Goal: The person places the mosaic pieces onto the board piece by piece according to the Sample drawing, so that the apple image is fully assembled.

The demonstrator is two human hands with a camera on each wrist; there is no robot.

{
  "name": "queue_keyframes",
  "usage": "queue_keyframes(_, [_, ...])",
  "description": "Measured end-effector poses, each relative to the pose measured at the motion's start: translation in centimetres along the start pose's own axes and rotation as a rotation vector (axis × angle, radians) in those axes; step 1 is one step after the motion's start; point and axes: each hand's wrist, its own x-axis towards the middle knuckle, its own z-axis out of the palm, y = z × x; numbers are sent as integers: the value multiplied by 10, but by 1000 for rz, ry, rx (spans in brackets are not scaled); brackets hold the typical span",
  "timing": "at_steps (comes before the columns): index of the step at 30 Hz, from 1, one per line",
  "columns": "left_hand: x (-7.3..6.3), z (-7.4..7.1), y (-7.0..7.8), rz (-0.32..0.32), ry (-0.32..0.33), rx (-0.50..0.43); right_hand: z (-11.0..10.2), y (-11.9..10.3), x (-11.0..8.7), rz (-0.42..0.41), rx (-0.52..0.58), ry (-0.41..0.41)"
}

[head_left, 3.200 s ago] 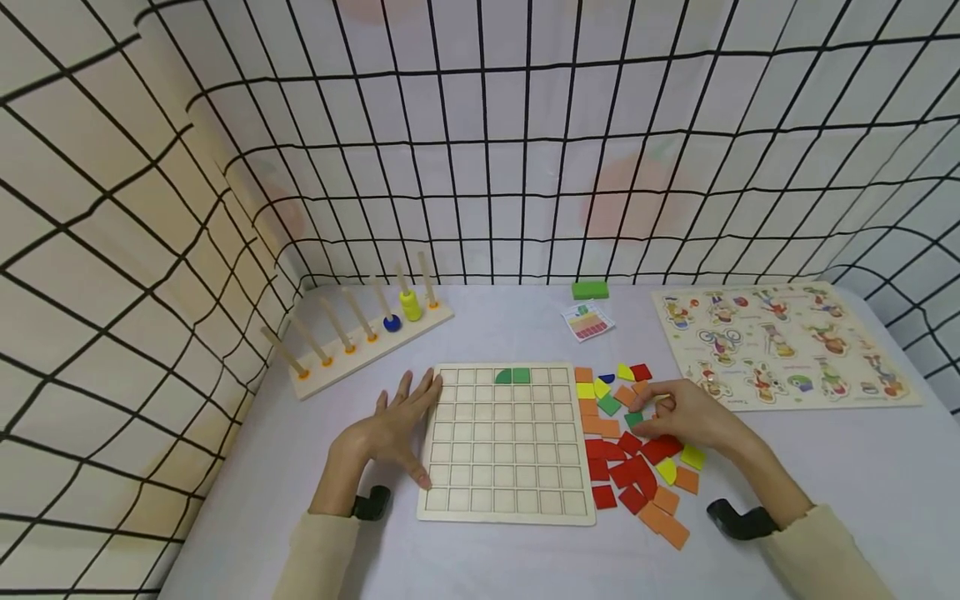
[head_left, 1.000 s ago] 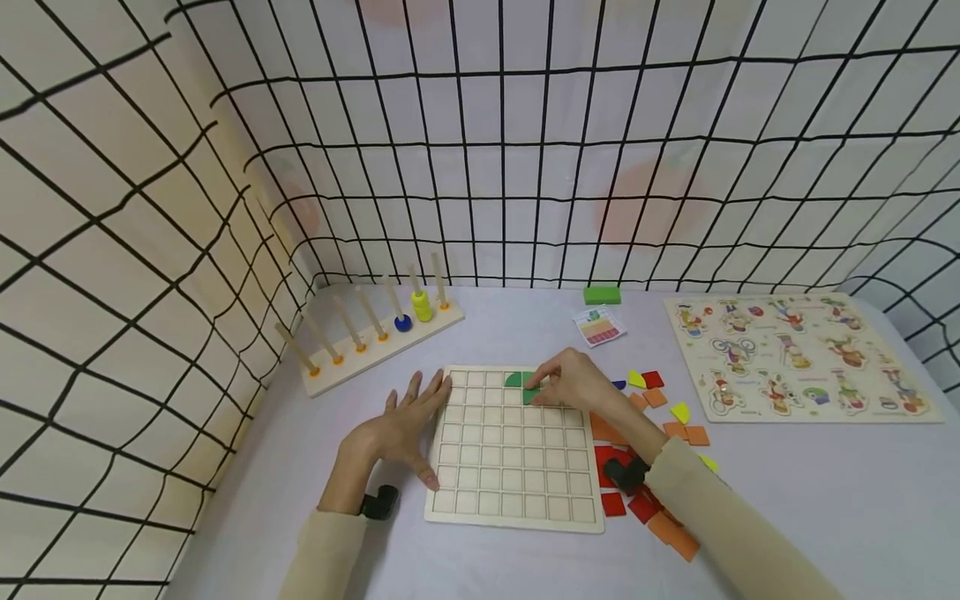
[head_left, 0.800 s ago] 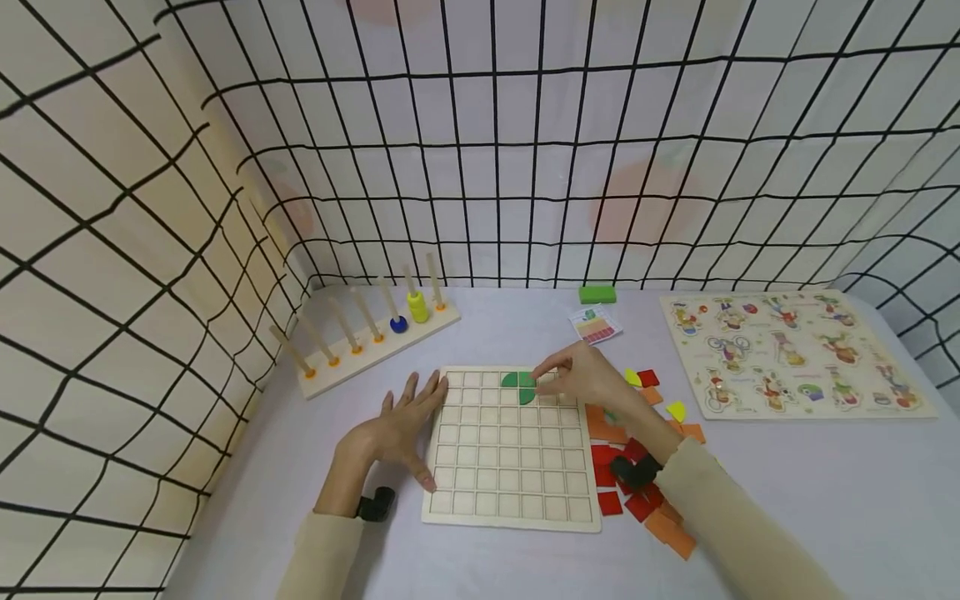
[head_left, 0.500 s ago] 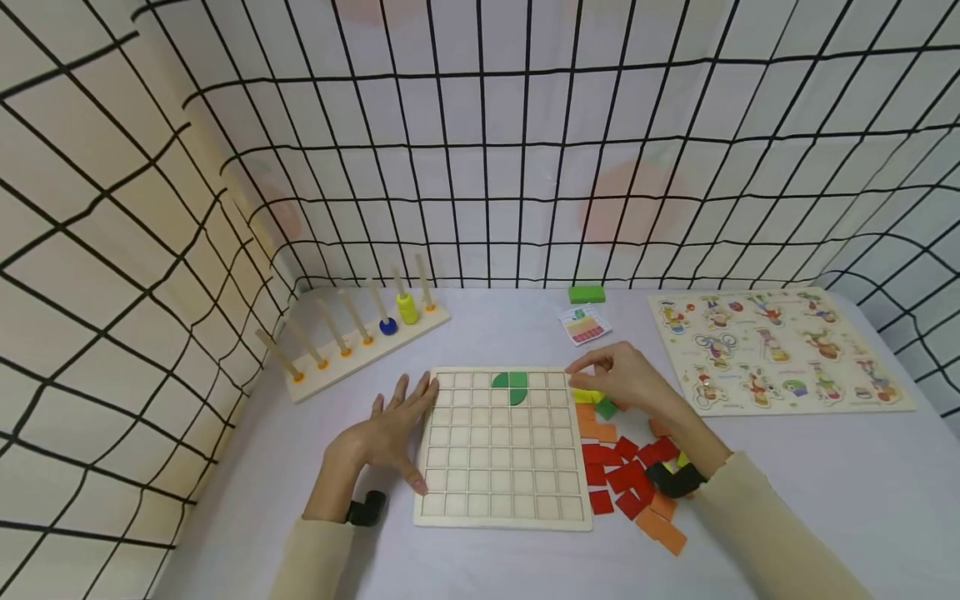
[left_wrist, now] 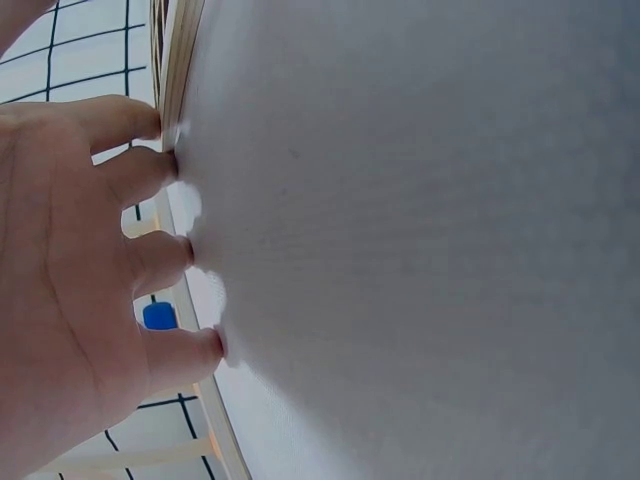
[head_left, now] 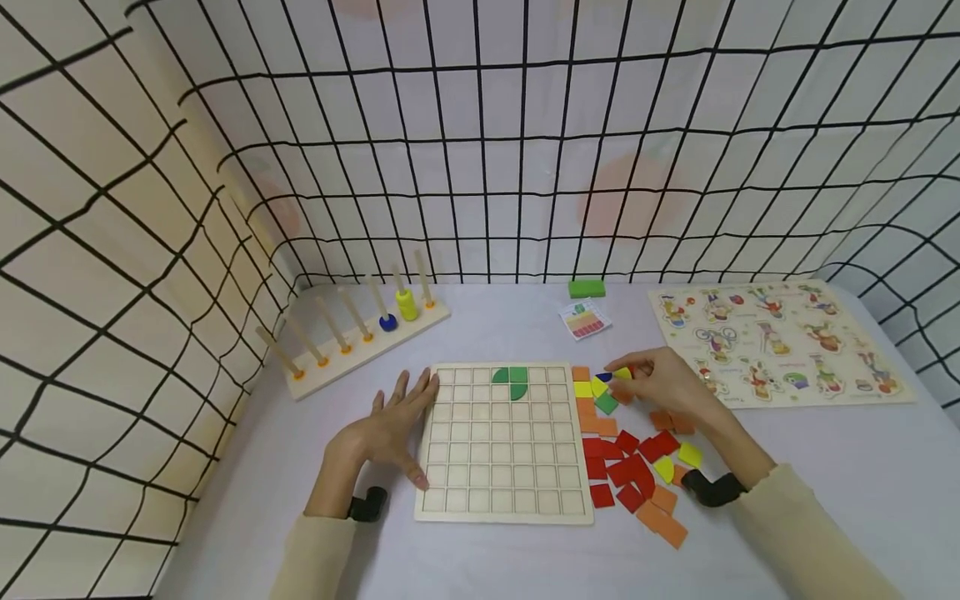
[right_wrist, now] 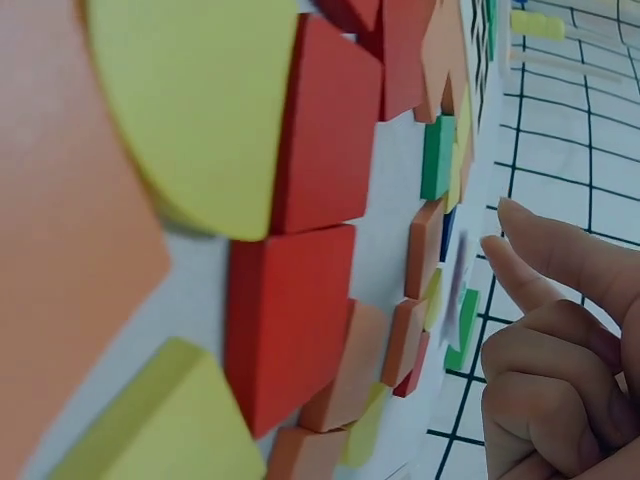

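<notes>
My left hand [head_left: 393,429] lies with fingers spread along the left edge of a square wooden grid board [head_left: 487,467]; in the left wrist view its fingertips touch down beside the board. Near the board's top edge sit a green square [head_left: 518,374] and two green quarter-round tiles, one left of it [head_left: 501,377] and one below it [head_left: 518,392]. Over the top of the loose tile pile hovers my right hand [head_left: 667,379], thumb and forefinger apart around a small blue tile [head_left: 604,377]. No tile shows between those fingertips in the right wrist view; the other fingers are curled.
Red [head_left: 628,472], orange [head_left: 662,527], yellow [head_left: 690,454] and green [head_left: 606,403] tiles lie right of the board. A printed card [head_left: 585,319] and green block [head_left: 587,288] lie behind. A peg stand [head_left: 367,350] is back left, a picture puzzle [head_left: 780,350] right, black netting behind.
My right hand carried a green quarter-round tile from the pile to the board, set it below the green square, let go and moved back right over the pile. My left hand stayed.
</notes>
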Motion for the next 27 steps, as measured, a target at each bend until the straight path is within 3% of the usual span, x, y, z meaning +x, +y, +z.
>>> queue_keyframes(13, [1,-2,2,-6,16,-4,1,-1,9,22,2,-32])
queue_keyframes(27, [0,-1,2,0,10,-3,-7,17,-7,29,11,-75])
